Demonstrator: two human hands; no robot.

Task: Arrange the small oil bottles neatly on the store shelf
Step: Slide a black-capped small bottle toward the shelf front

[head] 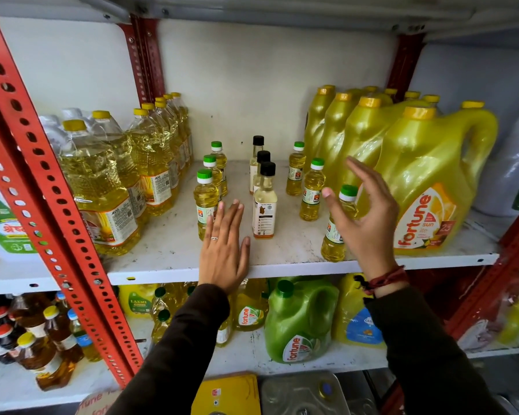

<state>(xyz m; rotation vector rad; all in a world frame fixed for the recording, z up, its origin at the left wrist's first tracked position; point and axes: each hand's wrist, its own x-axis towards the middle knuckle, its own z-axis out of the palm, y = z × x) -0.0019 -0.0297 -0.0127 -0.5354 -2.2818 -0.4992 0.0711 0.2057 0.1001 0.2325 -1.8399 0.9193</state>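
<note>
Small oil bottles stand in three rows running back on the white shelf (168, 250). A left row has green caps, its front bottle (205, 196) partly behind my left hand. The middle row has black caps, front bottle (264, 202). The right row has green caps, front bottle (336, 229) partly behind my right hand. My left hand (224, 250) lies flat, fingers together, palm down at the shelf's front edge, holding nothing. Raised beside the right front bottle, my right hand (363, 214) is open with fingers spread, not gripping it.
Large clear oil bottles (102, 181) crowd the shelf's left side and big yellow jugs (426, 181) the right. A red perforated upright (45, 181) crosses the left foreground. The shelf below holds a green jug (300, 319) and more bottles.
</note>
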